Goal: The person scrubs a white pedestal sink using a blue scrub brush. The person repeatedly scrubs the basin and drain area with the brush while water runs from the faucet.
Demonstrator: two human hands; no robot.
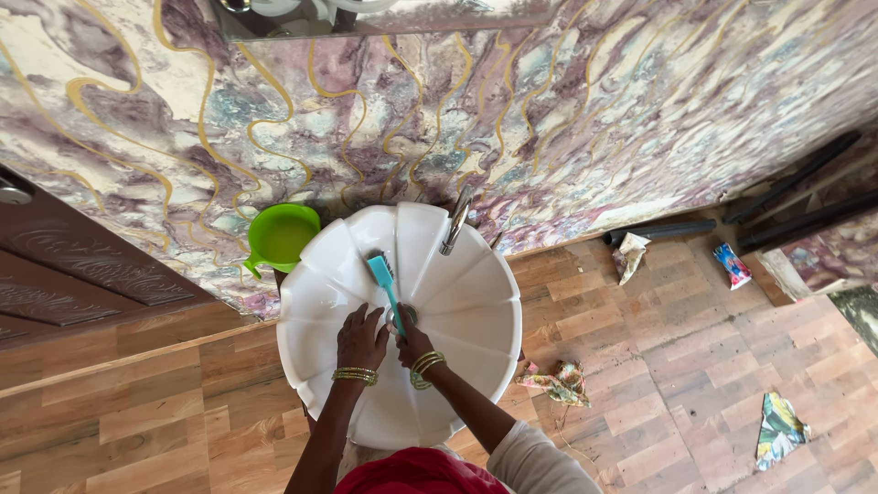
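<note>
Right hand (413, 342) closed in a grip on brush (383, 279) handle, bristle head up near tap (455, 220). Left hand (360, 339) flat, fingers spread, on basin (476, 302) inner wall beside drain. Green mug (280, 236) just beside basin rim, against marbled wall. Scraps on wood floor, well apart.

A basin (457, 311) sits at frame centre against the wall (567, 101), its tap (455, 221) at the upper rim. A jug (279, 236) stands to its upper left, a brush (384, 279) lies inside it, and scraps (560, 381) lie on the floor (695, 366) to its right.
</note>
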